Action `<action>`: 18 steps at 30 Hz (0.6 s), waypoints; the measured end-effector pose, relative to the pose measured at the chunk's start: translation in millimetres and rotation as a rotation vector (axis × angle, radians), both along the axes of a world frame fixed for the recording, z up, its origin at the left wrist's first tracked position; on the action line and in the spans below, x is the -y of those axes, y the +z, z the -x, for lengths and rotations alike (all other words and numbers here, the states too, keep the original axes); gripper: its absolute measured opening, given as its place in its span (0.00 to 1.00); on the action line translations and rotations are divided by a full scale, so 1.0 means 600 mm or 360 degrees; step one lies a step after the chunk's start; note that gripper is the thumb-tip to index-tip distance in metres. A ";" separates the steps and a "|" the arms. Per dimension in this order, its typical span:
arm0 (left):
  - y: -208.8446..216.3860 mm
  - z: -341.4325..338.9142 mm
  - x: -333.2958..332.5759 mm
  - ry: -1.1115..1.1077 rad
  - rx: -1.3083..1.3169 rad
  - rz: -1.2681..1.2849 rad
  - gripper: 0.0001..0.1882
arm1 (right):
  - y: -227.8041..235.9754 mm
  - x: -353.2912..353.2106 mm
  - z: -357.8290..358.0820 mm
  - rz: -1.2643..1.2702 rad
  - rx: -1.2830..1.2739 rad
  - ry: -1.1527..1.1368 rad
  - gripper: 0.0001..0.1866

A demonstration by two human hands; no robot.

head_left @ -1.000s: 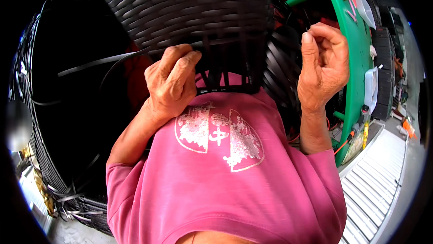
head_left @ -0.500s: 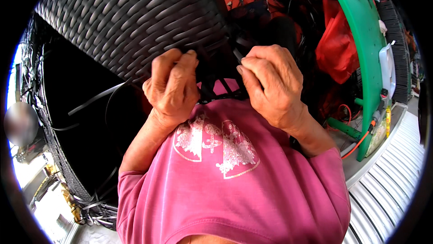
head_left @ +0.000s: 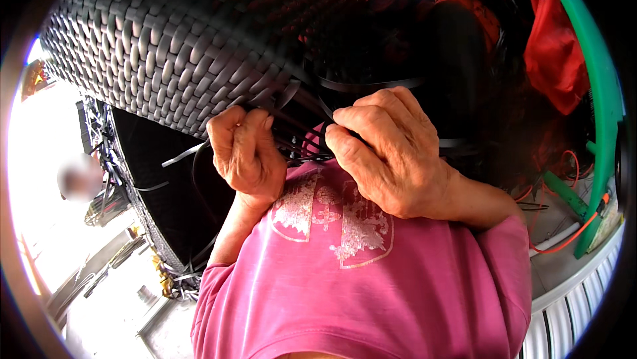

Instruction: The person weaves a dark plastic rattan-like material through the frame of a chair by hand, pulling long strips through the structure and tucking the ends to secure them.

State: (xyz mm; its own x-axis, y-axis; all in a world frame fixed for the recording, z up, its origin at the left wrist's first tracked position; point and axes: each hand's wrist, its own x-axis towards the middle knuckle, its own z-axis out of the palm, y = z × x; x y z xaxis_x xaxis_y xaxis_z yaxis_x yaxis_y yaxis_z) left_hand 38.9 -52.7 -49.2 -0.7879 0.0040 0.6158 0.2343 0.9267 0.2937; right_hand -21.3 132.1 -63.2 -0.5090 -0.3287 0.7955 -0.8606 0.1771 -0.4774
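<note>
A large dark woven piece of flat plastic strips fills the upper left, its lower edge sloping down to my hands. My left hand is closed against that edge, fingers curled; what lies inside them is hidden. To its right, my right hand pinches a narrow black strip between thumb and forefinger. Several dark strips stretch between the two hands, close in front of my pink shirt. One loose strip end curls up just above my left fingers.
A green curved frame stands at the right with a red bag beside it. An orange cable runs low right. Another woven piece with loose ends stands at the left; a blurred person is beyond it.
The view has shifted, so the woven piece and green frame appear displaced. My right hand has come closer to my left. Both hands remain closed.
</note>
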 end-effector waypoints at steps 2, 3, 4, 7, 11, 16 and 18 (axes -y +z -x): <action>0.011 -0.004 -0.003 -0.0009 0.0148 -0.0066 0.07 | 0.000 -0.004 0.001 0.0024 0.0041 0.0020 0.08; 0.024 -0.006 -0.004 -0.0020 0.0250 -0.0113 0.05 | -0.001 -0.005 0.001 0.0032 0.0060 0.0032 0.08; 0.035 -0.008 -0.003 -0.0030 0.0352 -0.0161 0.03 | -0.003 -0.005 0.002 0.0056 0.0077 0.0032 0.08; 0.061 -0.011 0.008 -0.0066 0.0672 -0.0611 0.04 | -0.008 -0.007 0.005 0.0077 0.0106 0.0020 0.07; 0.087 -0.007 0.010 -0.0124 0.0930 -0.0986 0.12 | 0.009 -0.035 0.026 0.0023 0.0437 0.0252 0.10; 0.073 -0.016 0.014 -0.0120 0.0844 -0.0671 0.08 | 0.026 -0.052 0.130 -0.0076 0.0568 0.0352 0.12; 0.074 -0.014 0.010 -0.0074 0.0848 -0.0627 0.07 | 0.012 -0.022 0.152 0.0029 0.0603 0.0669 0.13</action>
State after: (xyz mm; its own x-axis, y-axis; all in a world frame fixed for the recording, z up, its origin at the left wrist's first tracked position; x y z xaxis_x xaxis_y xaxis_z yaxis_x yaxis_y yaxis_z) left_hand 47.2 -58.5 -4.9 -0.9894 -0.1006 0.1043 0.0002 0.7189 0.6952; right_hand -112.3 145.2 -56.0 -0.5883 -0.5530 0.5900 -0.6230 -0.1550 -0.7667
